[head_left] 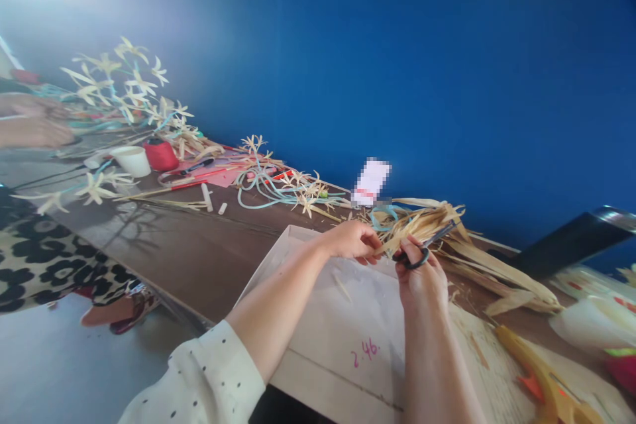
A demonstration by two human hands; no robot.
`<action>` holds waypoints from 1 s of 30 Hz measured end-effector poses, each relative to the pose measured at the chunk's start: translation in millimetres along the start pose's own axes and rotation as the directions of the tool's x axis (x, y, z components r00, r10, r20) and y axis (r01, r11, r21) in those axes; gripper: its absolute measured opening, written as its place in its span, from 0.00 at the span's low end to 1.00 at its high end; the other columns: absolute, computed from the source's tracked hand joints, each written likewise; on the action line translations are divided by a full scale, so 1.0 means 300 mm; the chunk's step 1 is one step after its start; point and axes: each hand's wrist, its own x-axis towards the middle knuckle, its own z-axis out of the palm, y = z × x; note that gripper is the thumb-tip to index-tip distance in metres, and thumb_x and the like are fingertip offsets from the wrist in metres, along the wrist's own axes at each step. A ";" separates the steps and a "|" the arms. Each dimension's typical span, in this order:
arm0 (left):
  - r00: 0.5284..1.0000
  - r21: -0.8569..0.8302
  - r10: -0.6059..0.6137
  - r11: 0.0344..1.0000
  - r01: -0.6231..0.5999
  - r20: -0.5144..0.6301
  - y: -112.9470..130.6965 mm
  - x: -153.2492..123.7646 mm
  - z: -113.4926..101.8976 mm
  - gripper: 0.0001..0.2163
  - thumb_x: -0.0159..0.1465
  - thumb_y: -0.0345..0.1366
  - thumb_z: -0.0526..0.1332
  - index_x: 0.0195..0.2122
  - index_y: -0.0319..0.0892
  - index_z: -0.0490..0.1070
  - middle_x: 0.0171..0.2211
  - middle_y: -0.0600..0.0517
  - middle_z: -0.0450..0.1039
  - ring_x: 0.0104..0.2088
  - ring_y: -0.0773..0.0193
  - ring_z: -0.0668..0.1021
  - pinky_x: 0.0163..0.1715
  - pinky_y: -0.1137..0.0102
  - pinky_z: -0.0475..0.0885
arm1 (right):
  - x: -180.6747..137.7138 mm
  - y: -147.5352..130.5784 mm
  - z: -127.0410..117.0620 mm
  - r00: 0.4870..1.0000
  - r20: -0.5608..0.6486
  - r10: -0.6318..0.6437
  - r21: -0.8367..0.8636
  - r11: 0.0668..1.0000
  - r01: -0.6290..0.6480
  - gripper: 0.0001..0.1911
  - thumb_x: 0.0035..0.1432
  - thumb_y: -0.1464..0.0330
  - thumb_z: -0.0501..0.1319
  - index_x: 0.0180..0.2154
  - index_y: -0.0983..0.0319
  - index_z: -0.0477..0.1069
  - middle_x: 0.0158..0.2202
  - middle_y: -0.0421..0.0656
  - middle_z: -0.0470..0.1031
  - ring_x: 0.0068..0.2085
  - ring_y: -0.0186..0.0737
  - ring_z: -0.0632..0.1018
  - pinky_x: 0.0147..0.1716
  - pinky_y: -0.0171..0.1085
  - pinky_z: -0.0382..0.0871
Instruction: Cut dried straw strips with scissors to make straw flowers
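In my right hand [422,271] is a pair of scissors [419,259]; its dark handle loops sit around my fingers and its blades point up and to the right. My left hand [354,242] is closed in a pinch on a pale dried husk strip [387,247] just left of the scissors. Right behind both hands lies a pile of dried husk strips [422,222], with longer husk pieces [521,281] trailing off to the right. Beneath my hands is a white board [318,318] marked "2.46" in pink.
Finished husk flowers [132,83] on blue stems stand at the far left, near a co-worker's hands [34,122]. A white cup [133,161] and red spool [161,155] sit nearer. A yellow glue gun [539,371] lies at right, below a black cylinder [571,245]. A blue wall backs the table.
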 end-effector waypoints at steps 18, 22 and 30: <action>0.997 -0.019 -0.069 0.997 0.068 -0.021 0.030 -0.015 -0.011 0.10 0.52 0.36 0.61 0.33 0.35 0.71 0.32 0.46 0.74 0.26 0.69 0.75 0.27 0.71 0.72 | 0.009 0.000 -0.002 1.000 -0.003 -0.021 0.063 0.998 0.021 0.17 0.36 0.69 0.70 0.33 0.63 0.72 0.20 0.37 0.68 0.22 0.28 0.68 0.14 0.24 0.56; 0.998 -0.068 -0.069 0.995 0.068 -0.003 0.024 -0.011 -0.013 0.12 0.49 0.36 0.65 0.33 0.35 0.71 0.30 0.47 0.74 0.27 0.69 0.76 0.32 0.70 0.72 | 0.012 0.001 -0.008 1.000 -0.007 -0.023 0.068 0.997 0.024 0.17 0.37 0.69 0.70 0.33 0.63 0.72 0.21 0.37 0.68 0.22 0.28 0.68 0.14 0.24 0.57; 0.993 -0.089 -0.052 0.995 0.043 -0.107 0.014 -0.002 -0.016 0.18 0.46 0.44 0.65 0.33 0.35 0.72 0.27 0.49 0.73 0.25 0.69 0.75 0.31 0.69 0.72 | 0.019 0.006 -0.015 1.000 -0.002 -0.013 0.060 0.998 0.013 0.17 0.37 0.69 0.70 0.33 0.64 0.72 0.22 0.37 0.69 0.22 0.28 0.69 0.15 0.25 0.58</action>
